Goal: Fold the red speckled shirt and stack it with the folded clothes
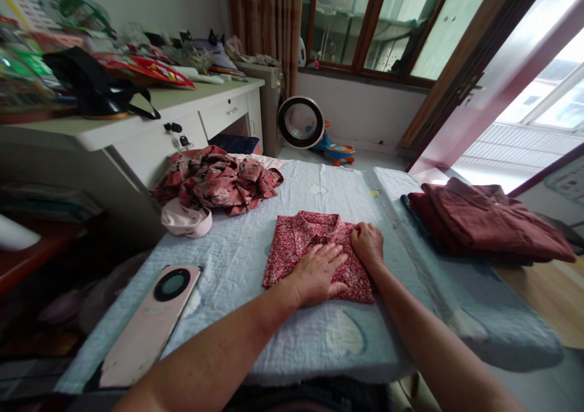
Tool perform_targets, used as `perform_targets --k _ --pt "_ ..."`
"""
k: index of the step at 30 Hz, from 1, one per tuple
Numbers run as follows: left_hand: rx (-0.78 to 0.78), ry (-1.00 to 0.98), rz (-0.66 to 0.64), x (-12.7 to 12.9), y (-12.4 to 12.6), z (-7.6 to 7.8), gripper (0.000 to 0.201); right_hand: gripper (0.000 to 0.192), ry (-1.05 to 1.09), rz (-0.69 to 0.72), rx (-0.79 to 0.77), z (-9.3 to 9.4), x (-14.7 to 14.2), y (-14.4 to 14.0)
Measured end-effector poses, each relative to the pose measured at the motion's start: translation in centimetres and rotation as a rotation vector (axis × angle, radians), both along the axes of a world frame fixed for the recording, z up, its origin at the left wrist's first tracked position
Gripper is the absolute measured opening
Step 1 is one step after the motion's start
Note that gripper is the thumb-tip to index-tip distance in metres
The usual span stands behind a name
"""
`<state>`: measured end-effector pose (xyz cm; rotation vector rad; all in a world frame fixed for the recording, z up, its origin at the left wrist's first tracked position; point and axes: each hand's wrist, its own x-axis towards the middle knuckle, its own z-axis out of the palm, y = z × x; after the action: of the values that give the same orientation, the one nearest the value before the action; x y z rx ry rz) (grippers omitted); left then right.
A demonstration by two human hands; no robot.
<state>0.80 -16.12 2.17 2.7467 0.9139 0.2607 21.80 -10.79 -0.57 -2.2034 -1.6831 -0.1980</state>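
A folded red floral shirt lies on the pale blue quilted cover in front of me. My left hand rests flat on the shirt's near half, fingers spread. My right hand sits at the shirt's right edge with its fingers curled onto the fabric; whether it pinches the cloth is hard to tell.
A crumpled dark-red patterned garment and a pink cap lie at the far left. Folded maroon clothes are stacked at the right. A pink phone lies near left. A cluttered white desk stands beyond.
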Motion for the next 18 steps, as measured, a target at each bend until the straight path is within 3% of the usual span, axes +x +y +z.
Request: perform_targets --k 12,18 --pt "-0.019 0.011 0.001 -0.1 -0.1 0.5 0.067 0.027 0.211 0.064 0.097 -1.7 1.9 1.0" --pt "-0.018 -0.004 0.001 0.0 0.0 0.3 0.067 0.030 0.290 0.104 0.096 -1.3 2.1 1.0"
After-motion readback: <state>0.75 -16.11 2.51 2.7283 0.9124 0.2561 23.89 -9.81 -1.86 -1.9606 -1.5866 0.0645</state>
